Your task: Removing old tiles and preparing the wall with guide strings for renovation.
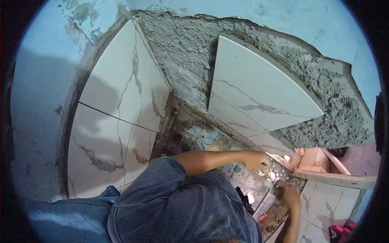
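Observation:
My left hand (pixel 257 161) reaches across to the right with its fingers curled closed. Whatever is in them, if anything, is too small to make out. Just below it my right hand (pixel 290 197) is smeared, so its fingers do not show clearly. A thin pale strip (pixel 264 201) runs slantwise over the floor from close to that hand. Small bright white fragments (pixel 272 176) lie between and under both hands, at the foot of the wall. A small red object (pixel 263 217) lies beside the strip's lower end.
Marbled white tiles (pixel 113 89) cover the left wall; another group of marbled tiles (pixel 251 81) stands on rough grey mortar (pixel 178 44). A pale ledge (pixel 332 178) crosses at right. Debris litters the floor (pixel 202 135). Red cloth (pixel 343 232) lies lower right.

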`<state>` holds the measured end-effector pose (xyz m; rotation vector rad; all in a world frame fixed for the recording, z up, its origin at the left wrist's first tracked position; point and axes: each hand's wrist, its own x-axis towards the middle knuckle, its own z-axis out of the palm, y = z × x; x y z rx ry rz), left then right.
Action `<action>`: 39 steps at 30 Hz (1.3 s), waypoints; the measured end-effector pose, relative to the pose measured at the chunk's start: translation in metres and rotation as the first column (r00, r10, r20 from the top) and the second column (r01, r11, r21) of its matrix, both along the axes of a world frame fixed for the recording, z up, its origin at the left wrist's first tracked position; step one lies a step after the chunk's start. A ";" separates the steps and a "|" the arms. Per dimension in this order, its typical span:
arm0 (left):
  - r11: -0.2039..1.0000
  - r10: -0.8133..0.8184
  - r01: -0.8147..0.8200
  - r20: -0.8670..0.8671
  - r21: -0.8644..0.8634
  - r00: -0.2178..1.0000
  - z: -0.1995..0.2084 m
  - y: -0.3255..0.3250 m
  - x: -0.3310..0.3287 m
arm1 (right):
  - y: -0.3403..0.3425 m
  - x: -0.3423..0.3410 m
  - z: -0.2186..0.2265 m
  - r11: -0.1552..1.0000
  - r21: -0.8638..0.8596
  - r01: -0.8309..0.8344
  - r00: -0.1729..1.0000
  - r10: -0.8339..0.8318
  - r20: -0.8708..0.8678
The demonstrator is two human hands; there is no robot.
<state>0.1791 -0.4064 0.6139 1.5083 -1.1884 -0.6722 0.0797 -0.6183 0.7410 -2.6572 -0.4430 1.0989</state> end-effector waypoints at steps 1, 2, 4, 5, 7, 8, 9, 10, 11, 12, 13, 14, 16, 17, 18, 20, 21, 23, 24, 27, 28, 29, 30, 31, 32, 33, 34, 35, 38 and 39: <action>0.998 0.009 -0.008 0.004 -0.062 1.000 -0.006 -0.014 -0.008 | -0.005 0.003 0.000 0.977 -0.172 0.124 0.987 -0.104 0.126; 0.998 0.015 -0.015 0.002 -0.060 1.000 -0.012 -0.027 -0.016 | -0.009 0.006 -0.001 0.911 -0.318 0.262 0.947 -0.180 0.266; 0.990 0.099 -0.120 -0.237 -0.074 0.966 -0.003 -0.048 -0.028 | -0.019 0.000 0.010 0.926 -0.119 0.360 0.836 -0.263 0.482; 0.990 0.094 -0.115 -0.237 -0.076 0.967 0.002 -0.057 -0.031 | -0.023 -0.005 0.015 0.914 0.102 0.393 0.669 -0.360 0.650; 0.960 -0.119 -0.113 -0.742 -0.254 0.659 0.011 -0.071 -0.034 | -0.021 -0.018 0.020 0.857 0.283 0.431 0.566 -0.501 0.655; 0.961 -0.121 -0.109 -0.743 -0.253 0.659 0.014 -0.075 -0.032 | -0.023 -0.027 0.019 0.775 0.457 0.437 0.461 -0.629 0.626; 0.951 -0.174 -0.017 -0.579 -0.309 0.796 0.018 -0.078 -0.027 | -0.041 -0.039 0.008 0.685 0.597 0.418 0.404 -0.729 0.553; 0.937 -0.207 0.066 -0.394 -0.342 0.896 0.019 -0.080 -0.024 | -0.044 -0.049 0.012 0.684 0.597 0.419 0.405 -0.729 0.551; 0.953 -0.251 0.128 -0.479 -0.274 0.841 0.003 -0.089 -0.026 | -0.048 -0.058 0.023 0.458 0.740 0.493 0.519 -0.837 0.172; 0.952 -0.258 0.137 -0.478 -0.273 0.839 -0.006 -0.093 -0.022 | -0.050 -0.065 0.034 0.197 0.777 0.598 0.562 -0.794 -0.231; 0.950 -0.253 0.163 -0.353 -0.264 0.901 -0.011 -0.094 -0.017 | -0.036 -0.064 0.046 0.192 0.749 0.634 0.645 -0.666 -0.376; 0.949 -0.246 0.188 -0.221 -0.254 0.944 -0.015 -0.096 -0.015 | -0.090 -0.074 0.021 0.548 0.540 0.639 0.760 -0.560 -0.331; 0.947 -0.268 0.205 -0.256 -0.247 0.929 -0.006 -0.103 -0.019 | -0.071 -0.066 0.015 0.583 0.301 0.755 0.635 -0.534 -0.558; 0.947 -0.272 0.272 0.019 -0.170 0.962 0.006 -0.105 -0.023 | -0.075 -0.067 0.009 0.576 0.299 0.761 0.628 -0.539 -0.562; 0.948 -0.273 0.309 0.294 -0.080 0.916 0.013 -0.106 -0.026 | -0.081 -0.066 0.004 0.797 0.262 0.544 0.836 -0.490 -0.247; 0.969 -0.191 0.228 0.292 -0.099 0.937 0.002 -0.121 -0.050 | -0.081 -0.062 0.006 0.943 0.122 0.310 0.944 -0.320 0.075; 0.981 -0.117 0.147 0.214 -0.127 0.970 0.010 -0.121 -0.055 | -0.072 -0.060 0.016 0.922 -0.003 0.388 0.901 -0.379 0.210; 0.953 0.002 -0.006 -0.016 -0.304 1.000 0.032 -0.110 -0.056 | -0.045 -0.058 0.045 0.880 -0.064 0.470 0.801 -0.395 0.451; 0.952 -0.003 -0.002 -0.016 -0.305 1.000 0.041 -0.108 -0.054 | -0.044 -0.062 0.052 0.878 -0.065 0.474 0.799 -0.398 0.451; 0.961 -0.038 0.052 0.057 -0.273 0.998 0.068 -0.102 -0.045 | -0.043 -0.076 0.067 0.858 -0.076 0.507 0.771 -0.413 0.484; 0.961 -0.046 0.059 0.055 -0.269 0.997 0.070 -0.104 -0.047 | -0.042 -0.077 0.067 0.855 -0.074 0.513 0.769 -0.420 0.482; 0.986 -0.051 0.068 0.109 -0.154 0.993 0.071 -0.105 -0.049 | -0.041 -0.076 0.067 0.844 -0.188 0.502 0.814 -0.388 0.431; 0.997 -0.064 0.072 0.164 -0.042 0.984 0.071 -0.108 -0.049 | -0.040 -0.074 0.068 0.824 -0.301 0.481 0.853 -0.360 0.378; 0.994 -0.100 0.103 0.091 -0.035 0.991 0.066 -0.112 -0.053 | -0.037 -0.070 0.071 0.824 -0.299 0.480 0.858 -0.372 0.354; 0.993 -0.105 0.109 0.092 -0.035 0.990 0.064 -0.114 -0.058 | -0.044 -0.073 0.068 0.822 -0.298 0.485 0.856 -0.376 0.355; 0.994 -0.035 0.039 0.036 -0.103 0.999 0.068 -0.112 -0.063 | -0.050 -0.075 0.066 0.842 -0.234 0.485 0.787 -0.304 0.536; 0.986 0.034 -0.038 -0.025 -0.165 0.999 0.070 -0.112 -0.067 | -0.052 -0.077 0.065 0.866 -0.174 0.469 0.680 -0.229 0.697; 0.952 0.032 -0.064 -0.110 -0.301 0.993 0.062 -0.114 -0.069 | -0.056 -0.076 0.070 0.852 -0.106 0.512 0.677 -0.325 0.660; 0.966 -0.244 0.133 -0.609 -0.223 0.754 0.072 -0.103 -0.057 | -0.069 -0.088 0.054 0.701 0.340 0.626 0.386 -0.658 0.647; 0.920 -0.377 0.171 -0.677 -0.353 0.632 0.064 -0.103 -0.054 | -0.091 -0.102 0.048 0.577 0.546 0.607 0.338 -0.809 0.481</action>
